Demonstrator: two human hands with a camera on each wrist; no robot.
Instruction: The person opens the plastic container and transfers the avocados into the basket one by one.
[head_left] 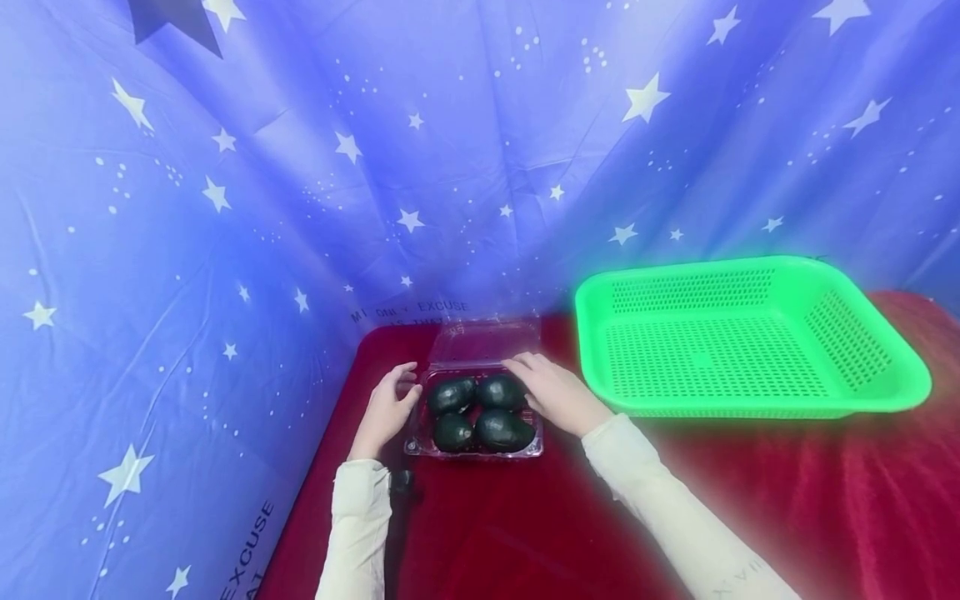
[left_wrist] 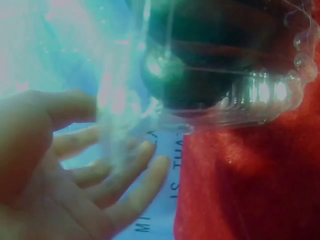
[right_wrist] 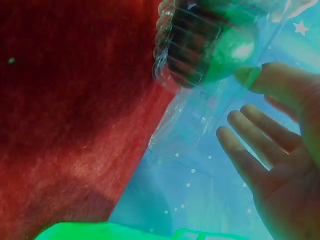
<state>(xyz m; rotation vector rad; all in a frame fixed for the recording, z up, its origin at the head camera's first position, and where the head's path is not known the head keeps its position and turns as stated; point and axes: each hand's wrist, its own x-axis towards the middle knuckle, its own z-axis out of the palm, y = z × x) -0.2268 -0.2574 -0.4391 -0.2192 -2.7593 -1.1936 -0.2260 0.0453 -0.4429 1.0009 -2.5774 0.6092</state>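
Several dark green avocados lie in a clear plastic clamshell box, whose lid stands raised at the back. My left hand is at the box's left side, fingers loosely bent, holding nothing. At the right side, my right hand reaches over the rim by the back right avocado. The left wrist view shows spread fingers beside the clear wall. In the right wrist view, the thumb is at the box's edge and the other fingers are extended; whether it touches the plastic I cannot tell.
A bright green perforated basket stands to the right of the box. Red cloth covers the table. Blue star-printed fabric hangs behind and to the left. A small black object is beside the left wrist.
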